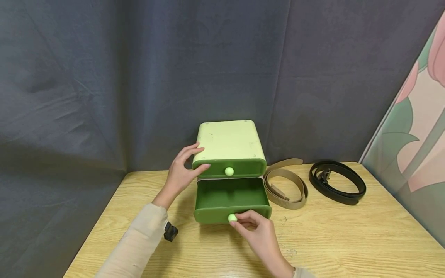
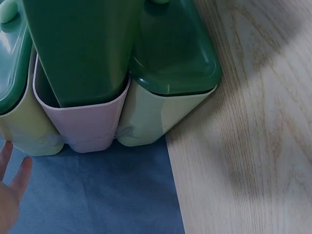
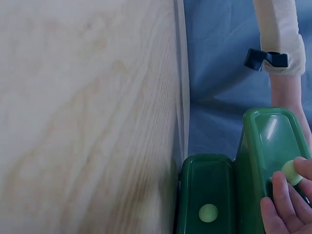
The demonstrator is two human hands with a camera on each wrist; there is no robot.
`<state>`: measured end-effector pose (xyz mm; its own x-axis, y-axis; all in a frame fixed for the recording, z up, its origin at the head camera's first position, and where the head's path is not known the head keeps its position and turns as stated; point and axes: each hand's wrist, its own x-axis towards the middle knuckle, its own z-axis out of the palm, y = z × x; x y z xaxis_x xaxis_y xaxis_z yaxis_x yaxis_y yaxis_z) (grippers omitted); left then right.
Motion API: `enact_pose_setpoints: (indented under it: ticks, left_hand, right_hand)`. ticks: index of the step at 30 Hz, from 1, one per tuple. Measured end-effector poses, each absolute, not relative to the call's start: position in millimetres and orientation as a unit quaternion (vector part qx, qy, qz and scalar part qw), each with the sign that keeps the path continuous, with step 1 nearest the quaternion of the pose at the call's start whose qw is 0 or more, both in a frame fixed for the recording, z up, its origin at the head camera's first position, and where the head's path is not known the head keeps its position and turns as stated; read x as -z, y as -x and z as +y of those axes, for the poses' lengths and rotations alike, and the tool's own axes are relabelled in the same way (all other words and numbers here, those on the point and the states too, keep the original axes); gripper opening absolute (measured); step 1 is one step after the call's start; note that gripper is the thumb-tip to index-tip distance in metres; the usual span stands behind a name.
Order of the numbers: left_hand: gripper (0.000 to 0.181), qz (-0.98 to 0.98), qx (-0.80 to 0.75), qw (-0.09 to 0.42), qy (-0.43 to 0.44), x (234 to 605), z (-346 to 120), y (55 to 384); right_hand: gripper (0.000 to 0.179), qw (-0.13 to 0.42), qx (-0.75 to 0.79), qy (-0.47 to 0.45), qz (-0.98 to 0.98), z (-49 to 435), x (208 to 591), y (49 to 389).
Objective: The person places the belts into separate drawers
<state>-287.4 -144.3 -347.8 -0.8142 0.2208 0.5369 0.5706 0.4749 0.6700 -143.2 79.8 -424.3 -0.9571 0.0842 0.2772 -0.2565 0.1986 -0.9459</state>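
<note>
Curtain [image 1: 208, 69] behind wooden table [image 1: 330, 235]. On table, green cabinet [image 1: 227, 141], middle drawer [image 1: 213, 216] pulled out. Black belt [image 1: 328, 192], tan belt [image 1: 286, 202] to right. Left hand [image 1: 181, 168] spread, apparently touching cabinet's top edge; right hand [image 1: 260, 232] pinches drawer's pale knob [image 1: 232, 218].

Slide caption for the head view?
Left hand on a cabinet, right hand pinching the knob of its open drawer; tan belt, black belt coiled alongside.

tan belt [image 1: 286, 203] coiled | black belt [image 1: 330, 192] coiled beside it | grey curtain [image 1: 215, 65] | floral panel [image 1: 422, 131]
</note>
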Motion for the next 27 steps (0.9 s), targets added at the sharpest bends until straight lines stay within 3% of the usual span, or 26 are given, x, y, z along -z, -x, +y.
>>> enact_pose_setpoints:
  ticks: [27]
  left_hand:
    - [0.049, -0.829, 0.472, 0.185, 0.238, 351, -144, 288]
  right_hand:
    - [0.013, 0.112, -0.610, -0.059, -0.782, 86, 432, 131]
